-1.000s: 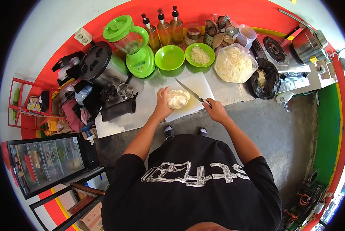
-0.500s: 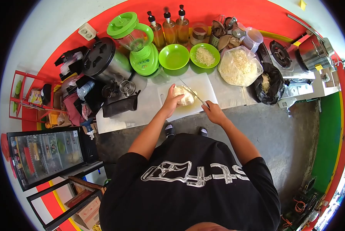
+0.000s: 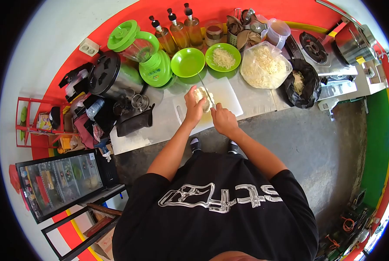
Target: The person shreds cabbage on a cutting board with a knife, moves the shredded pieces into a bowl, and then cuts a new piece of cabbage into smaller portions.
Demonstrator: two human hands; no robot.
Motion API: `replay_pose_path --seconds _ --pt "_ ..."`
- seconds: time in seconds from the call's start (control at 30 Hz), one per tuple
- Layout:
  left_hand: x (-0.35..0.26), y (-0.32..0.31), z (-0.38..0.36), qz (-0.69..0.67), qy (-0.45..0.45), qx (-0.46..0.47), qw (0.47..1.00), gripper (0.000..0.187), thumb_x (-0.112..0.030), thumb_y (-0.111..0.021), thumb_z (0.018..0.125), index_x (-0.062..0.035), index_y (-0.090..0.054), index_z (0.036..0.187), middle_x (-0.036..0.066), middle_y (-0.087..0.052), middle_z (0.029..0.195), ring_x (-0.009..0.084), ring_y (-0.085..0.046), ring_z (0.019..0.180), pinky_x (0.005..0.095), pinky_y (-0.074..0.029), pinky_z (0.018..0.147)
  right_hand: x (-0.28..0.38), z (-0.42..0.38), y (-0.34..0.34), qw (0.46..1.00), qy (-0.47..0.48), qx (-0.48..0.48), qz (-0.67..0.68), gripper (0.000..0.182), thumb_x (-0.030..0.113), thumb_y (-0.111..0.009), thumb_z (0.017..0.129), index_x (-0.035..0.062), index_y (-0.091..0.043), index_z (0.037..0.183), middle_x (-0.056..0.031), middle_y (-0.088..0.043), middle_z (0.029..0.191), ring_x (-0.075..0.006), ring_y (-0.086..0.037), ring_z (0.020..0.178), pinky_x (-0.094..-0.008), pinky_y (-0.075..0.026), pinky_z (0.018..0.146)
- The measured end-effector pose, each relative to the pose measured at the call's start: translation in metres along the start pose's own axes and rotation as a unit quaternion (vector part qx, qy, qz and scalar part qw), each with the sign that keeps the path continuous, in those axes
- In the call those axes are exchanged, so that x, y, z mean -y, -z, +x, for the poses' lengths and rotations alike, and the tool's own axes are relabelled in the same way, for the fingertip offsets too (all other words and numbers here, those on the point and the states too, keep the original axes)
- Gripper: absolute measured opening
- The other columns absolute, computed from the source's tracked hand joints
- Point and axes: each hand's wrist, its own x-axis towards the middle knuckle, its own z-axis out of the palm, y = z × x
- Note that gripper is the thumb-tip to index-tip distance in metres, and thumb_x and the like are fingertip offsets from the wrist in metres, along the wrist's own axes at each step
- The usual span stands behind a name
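Note:
My left hand [image 3: 195, 107] is wrapped round the left side of a pale chunk of cabbage [image 3: 203, 96], held over the white cutting board [image 3: 227, 96]. My right hand [image 3: 224, 119] grips a knife [image 3: 209, 93] by its handle. The blade lies along the right side of the cabbage, its tip pointing away from me toward an unfilled green bowl [image 3: 188, 63]. To the right of that, a second green bowl [image 3: 223, 58] holds pale shreds.
A clear bag of shredded cabbage [image 3: 264, 67] and a black plastic bag [image 3: 302, 85] stand to the right, before a gas stove [image 3: 314, 47]. Behind are a green blender [image 3: 154, 68] and oil bottles [image 3: 179, 34]. A black pouch [image 3: 134, 122] lies on the metal table [image 3: 159, 126].
The knife has swung from slanting across the cabbage to pointing more directly away from me. My right hand has moved left, closer to my left hand. The whole view has shifted slightly.

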Motion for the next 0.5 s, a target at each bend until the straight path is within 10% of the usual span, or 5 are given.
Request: replay_pose_path --seconds 0.5 --pt "-0.003 -0.051 -0.011 0.096 -0.123 -0.033 0.987 0.030 -0.021 -0.056 0.101 -0.0037 -0.051 0.124 0.020 -0.052 0.129 0.0348 -0.047 0.122 0.0454 -0.032 0.108 -0.007 -0.038 0.014 0.998 -0.048 0.028 -0.032 0.027 0.025 -0.048 0.103 -0.0021 -0.045 0.103 -0.0253 -0.069 0.077 -0.0438 -0.071 0.074 -0.0513 -0.057 0.067"
